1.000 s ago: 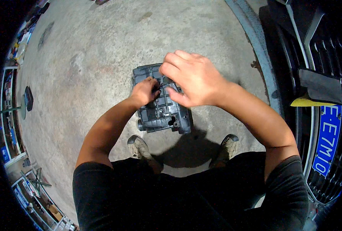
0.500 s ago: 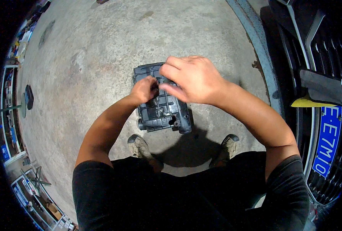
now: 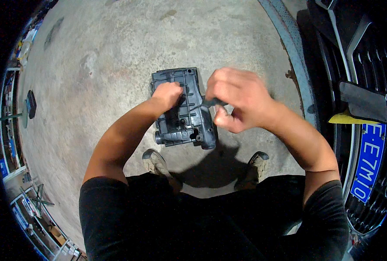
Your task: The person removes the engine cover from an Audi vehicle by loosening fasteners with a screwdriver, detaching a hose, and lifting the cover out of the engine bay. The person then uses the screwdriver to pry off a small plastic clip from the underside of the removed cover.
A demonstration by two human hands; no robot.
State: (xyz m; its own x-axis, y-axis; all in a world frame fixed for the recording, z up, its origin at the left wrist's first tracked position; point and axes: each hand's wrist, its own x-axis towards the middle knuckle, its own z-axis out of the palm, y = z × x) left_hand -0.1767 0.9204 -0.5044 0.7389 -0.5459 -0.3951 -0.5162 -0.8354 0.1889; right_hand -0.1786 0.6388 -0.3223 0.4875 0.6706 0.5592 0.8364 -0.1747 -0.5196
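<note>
A ribbed black plastic housing (image 3: 187, 117), which looks like a car air filter box, is in the middle of the view, above my shoes. My left hand (image 3: 167, 95) is closed against its upper left part, fingers curled in over the ribs and partly hidden. My right hand (image 3: 241, 102) is at the housing's right side, raised and blurred by motion. Between its thumb and fingers sits a slim dark tool (image 3: 212, 103), with a thin shaft pointing left over the housing. The tool's exact kind is too blurred to tell.
The front of a car (image 3: 372, 143) with a blue number plate stands at the right, a grey and yellow cloth (image 3: 362, 102) draped on it. A blue-grey metal rail (image 3: 294, 52) runs along the floor. Shelves (image 3: 13, 130) and a stand with a dark screen (image 3: 31, 104) line the left.
My right hand has moved right and slightly down, off the housing's middle, and the slim dark tool now shows in it. My left hand has shifted slightly up and right on the housing.
</note>
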